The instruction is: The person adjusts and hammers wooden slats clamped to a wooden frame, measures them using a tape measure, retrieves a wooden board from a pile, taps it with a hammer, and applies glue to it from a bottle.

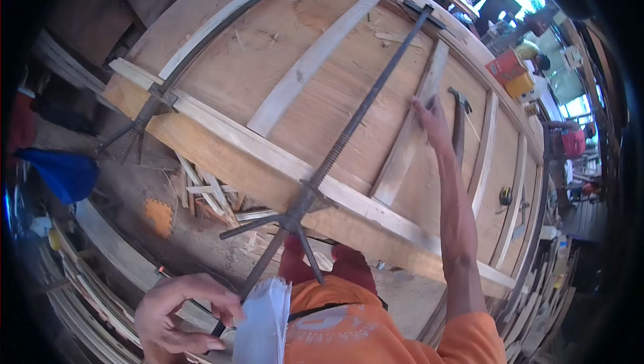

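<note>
My right hand reaches across the wooden frame and grips a wooden slat near its middle, with fingers over its edge. A claw hammer lies on the panel just right of that hand. My left hand is raised at the lower left, fingers curved and thumb apart, with no held object visible. It is nearest the lower end of a long bar clamp, which spans the frame. A whitish sheet-like piece hangs beside my left hand, in front of the orange shirt.
A second bar clamp crosses the left end. More slats cross the plywood panel. A tape measure lies at right. Scrap wood sits below the bench, stacked strips at left. A person is in the background.
</note>
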Motion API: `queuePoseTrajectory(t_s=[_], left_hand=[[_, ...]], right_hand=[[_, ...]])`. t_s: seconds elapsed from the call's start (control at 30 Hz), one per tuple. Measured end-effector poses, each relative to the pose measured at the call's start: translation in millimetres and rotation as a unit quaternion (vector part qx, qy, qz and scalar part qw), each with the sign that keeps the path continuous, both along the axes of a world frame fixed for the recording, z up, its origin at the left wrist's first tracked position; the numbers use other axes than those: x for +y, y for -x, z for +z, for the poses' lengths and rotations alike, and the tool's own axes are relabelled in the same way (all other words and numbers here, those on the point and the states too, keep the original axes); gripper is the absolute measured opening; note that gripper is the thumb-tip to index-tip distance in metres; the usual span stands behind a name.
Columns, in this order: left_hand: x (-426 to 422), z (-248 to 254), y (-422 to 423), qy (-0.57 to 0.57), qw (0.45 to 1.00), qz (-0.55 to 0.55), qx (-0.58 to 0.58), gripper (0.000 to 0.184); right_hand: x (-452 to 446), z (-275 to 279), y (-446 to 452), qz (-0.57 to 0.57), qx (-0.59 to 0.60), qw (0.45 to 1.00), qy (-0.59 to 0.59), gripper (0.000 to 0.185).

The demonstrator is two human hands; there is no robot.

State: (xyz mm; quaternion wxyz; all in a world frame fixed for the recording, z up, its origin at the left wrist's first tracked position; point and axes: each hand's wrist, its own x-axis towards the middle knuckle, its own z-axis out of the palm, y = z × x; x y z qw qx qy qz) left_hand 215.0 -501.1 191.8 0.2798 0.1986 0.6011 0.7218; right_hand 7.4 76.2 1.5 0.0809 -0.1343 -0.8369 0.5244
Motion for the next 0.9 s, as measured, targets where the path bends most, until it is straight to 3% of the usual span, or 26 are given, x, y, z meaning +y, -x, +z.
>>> queuePoseTrajectory(t_s=[0.03,0.1,0.17,0.23,0.33,0.47,0.5,0.57,0.6,0.63,0.7,0.8,0.9], left_hand=[[4,4,-4,0.005,1.000,-0.009,0.005,0.066],[11,12,-12,0.028,0.999,-0.007,0.026,0.068],[4,9,-19,0.049,0.994,-0.058,0.072,0.072],[1,13,-34,0.120,0.988,-0.039,0.085,0.071],[3,9,-57,0.129,0.991,0.006,0.045,0.060],[11,1,-63,0.155,0.986,0.032,0.059,0.047],[16,6,-59,0.161,0.984,0.033,0.062,0.047],[26,17,-51,0.309,0.951,0.022,-0.002,0.041],[34,18,-47,0.339,0.940,0.000,0.040,0.044],[43,14,-44,0.341,0.939,0.005,0.040,0.044],[56,-3,-39,0.335,0.925,0.040,0.176,0.049],[55,-14,-35,0.384,0.903,0.010,0.190,0.052],[51,-33,-34,0.419,0.879,-0.009,0.229,0.053]], right_hand=[[1,14,-10,-0.009,0.005,1.000,0.005,0.079],[1,41,-27,-0.095,0.030,0.988,-0.118,0.098],[1,71,-62,-0.090,-0.006,0.986,-0.140,0.098],[-27,86,-120,-0.069,0.100,0.992,0.045,0.066],[-82,99,-212,-0.051,0.075,0.981,0.174,0.051],[-128,68,-285,-0.092,0.048,0.959,0.265,0.037],[-132,67,-291,-0.074,0.053,0.964,0.248,0.035],[-133,74,-294,-0.053,0.058,0.969,0.234,0.033],[-129,87,-291,-0.059,0.074,0.975,0.201,0.032],[-126,99,-287,-0.065,0.090,0.979,0.168,0.031],[-127,115,-280,-0.076,0.102,0.977,0.169,0.032],[-139,121,-275,-0.076,0.095,0.982,0.144,0.031],[-168,102,-284,0.030,0.021,0.994,0.102,0.032]])
